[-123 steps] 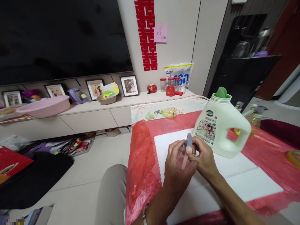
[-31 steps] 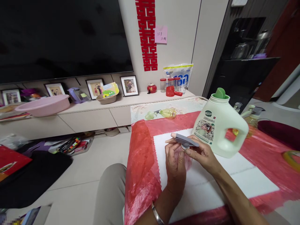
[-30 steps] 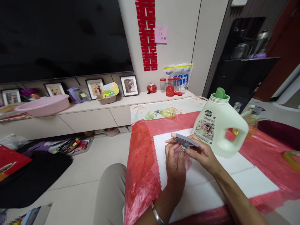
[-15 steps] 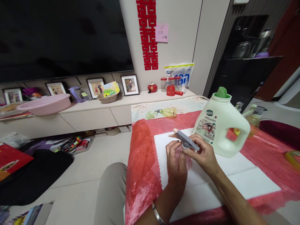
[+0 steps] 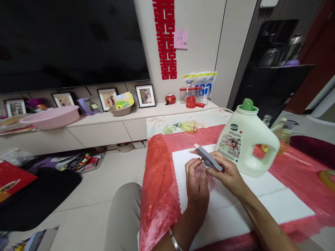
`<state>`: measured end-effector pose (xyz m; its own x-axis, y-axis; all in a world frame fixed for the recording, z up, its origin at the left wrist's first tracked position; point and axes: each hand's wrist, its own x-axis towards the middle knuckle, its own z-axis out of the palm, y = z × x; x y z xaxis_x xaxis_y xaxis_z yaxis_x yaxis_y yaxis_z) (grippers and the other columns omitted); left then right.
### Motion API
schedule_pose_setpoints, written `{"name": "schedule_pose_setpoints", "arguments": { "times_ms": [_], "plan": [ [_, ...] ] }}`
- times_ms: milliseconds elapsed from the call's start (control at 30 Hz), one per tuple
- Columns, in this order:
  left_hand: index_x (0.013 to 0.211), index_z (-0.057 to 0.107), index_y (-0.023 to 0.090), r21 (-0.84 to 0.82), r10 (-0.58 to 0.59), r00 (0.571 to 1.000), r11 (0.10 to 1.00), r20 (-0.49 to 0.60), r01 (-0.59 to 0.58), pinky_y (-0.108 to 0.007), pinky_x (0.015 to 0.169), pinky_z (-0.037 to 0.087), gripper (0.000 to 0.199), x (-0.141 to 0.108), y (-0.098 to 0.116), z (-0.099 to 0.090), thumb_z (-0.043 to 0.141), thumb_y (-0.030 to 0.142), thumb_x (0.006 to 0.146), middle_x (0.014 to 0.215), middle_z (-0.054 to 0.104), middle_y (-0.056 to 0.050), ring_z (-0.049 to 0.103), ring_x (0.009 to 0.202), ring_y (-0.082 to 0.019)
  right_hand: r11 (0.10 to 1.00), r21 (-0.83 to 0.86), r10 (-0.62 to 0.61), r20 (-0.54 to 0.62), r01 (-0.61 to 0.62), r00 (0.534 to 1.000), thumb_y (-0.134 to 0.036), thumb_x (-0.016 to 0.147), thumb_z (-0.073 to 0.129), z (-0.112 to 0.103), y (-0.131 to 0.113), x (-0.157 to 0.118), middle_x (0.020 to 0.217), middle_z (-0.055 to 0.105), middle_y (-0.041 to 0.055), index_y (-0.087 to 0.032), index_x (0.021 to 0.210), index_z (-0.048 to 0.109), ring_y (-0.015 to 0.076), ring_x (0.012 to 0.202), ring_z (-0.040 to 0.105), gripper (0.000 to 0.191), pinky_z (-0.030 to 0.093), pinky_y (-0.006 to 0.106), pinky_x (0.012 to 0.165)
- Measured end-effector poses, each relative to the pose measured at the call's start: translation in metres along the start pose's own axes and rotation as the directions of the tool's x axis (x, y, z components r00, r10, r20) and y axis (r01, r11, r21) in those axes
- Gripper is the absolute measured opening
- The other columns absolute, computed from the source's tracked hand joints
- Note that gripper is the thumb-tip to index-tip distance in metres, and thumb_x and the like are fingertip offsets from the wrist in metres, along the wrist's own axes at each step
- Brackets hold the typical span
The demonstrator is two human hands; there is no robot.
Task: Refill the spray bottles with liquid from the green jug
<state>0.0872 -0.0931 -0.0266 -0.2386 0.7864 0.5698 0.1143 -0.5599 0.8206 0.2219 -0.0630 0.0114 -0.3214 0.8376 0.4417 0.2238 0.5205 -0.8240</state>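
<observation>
From where I stand, the left hand (image 5: 197, 181) curls its fingers and thumb around the clear pink bottle (image 5: 211, 182), whose body is partly hidden in the palm. The right hand (image 5: 229, 170) pinches the gray spray head (image 5: 208, 158), thumb at the collar, the other fingers bent behind its back end. The head sits tilted above the left fingertips, its nozzle end pointing away from the right hand. All this is held over the white sheet (image 5: 272, 198) on the red plastic cover (image 5: 159, 174), near the big pale-green jug (image 5: 247, 139).
</observation>
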Motion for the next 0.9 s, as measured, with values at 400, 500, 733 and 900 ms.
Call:
{"name": "schedule_pose_setpoints", "arguments": {
  "times_ms": [400, 500, 733, 900],
  "plan": [
    [0.122, 0.057, 0.022, -0.001, -0.014, 1.000, 1.000, 0.024, 0.014, -0.042, 0.103, 0.046, 0.027, 0.001, 0.001, -0.001, 0.049, 0.032, 0.098, 0.120, 0.057, -0.010, 0.056, 0.117, -0.023, 1.000, 0.012, 0.018, -0.180, -0.016, 0.984, -0.035, 0.082, 0.075, 0.012, 0.002, -0.002, 0.102, 0.058, 0.0041, -0.023, 0.098, 0.068, 0.0152, 0.096, 0.056, 0.022, 0.046, 0.025, 0.080],
    [0.122, 0.057, 0.022, -0.007, -0.018, 0.999, 1.000, 0.029, 0.018, -0.043, 0.103, 0.046, 0.027, 0.000, 0.002, -0.001, 0.049, 0.033, 0.098, 0.120, 0.057, -0.010, 0.056, 0.117, -0.023, 1.000, 0.021, 0.021, -0.196, -0.017, 0.980, -0.035, 0.079, 0.077, 0.013, 0.001, -0.001, 0.100, 0.058, 0.0041, -0.022, 0.096, 0.068, 0.0148, 0.092, 0.055, 0.023, 0.046, 0.024, 0.075],
    [0.123, 0.056, 0.022, -0.013, -0.004, 1.000, 1.000, 0.026, 0.005, -0.043, 0.103, 0.046, 0.027, 0.000, 0.001, -0.002, 0.049, 0.033, 0.099, 0.120, 0.057, -0.010, 0.057, 0.116, -0.023, 0.998, 0.055, 0.052, -0.218, -0.041, 0.975, -0.037, 0.077, 0.079, 0.016, 0.000, -0.001, 0.097, 0.057, 0.0051, -0.020, 0.094, 0.067, 0.0153, 0.090, 0.054, 0.026, 0.047, 0.026, 0.078],
    [0.124, 0.055, 0.023, -0.025, 0.001, 0.999, 1.000, 0.045, 0.000, -0.043, 0.105, 0.045, 0.029, 0.001, -0.001, -0.003, 0.050, 0.032, 0.098, 0.121, 0.056, -0.010, 0.055, 0.118, -0.023, 0.997, 0.064, 0.054, -0.064, -0.050, 0.996, -0.039, 0.084, 0.072, 0.008, 0.002, -0.001, 0.107, 0.056, 0.0066, -0.021, 0.106, 0.066, 0.0163, 0.097, 0.052, 0.029, 0.047, 0.028, 0.087]
  ]
}}
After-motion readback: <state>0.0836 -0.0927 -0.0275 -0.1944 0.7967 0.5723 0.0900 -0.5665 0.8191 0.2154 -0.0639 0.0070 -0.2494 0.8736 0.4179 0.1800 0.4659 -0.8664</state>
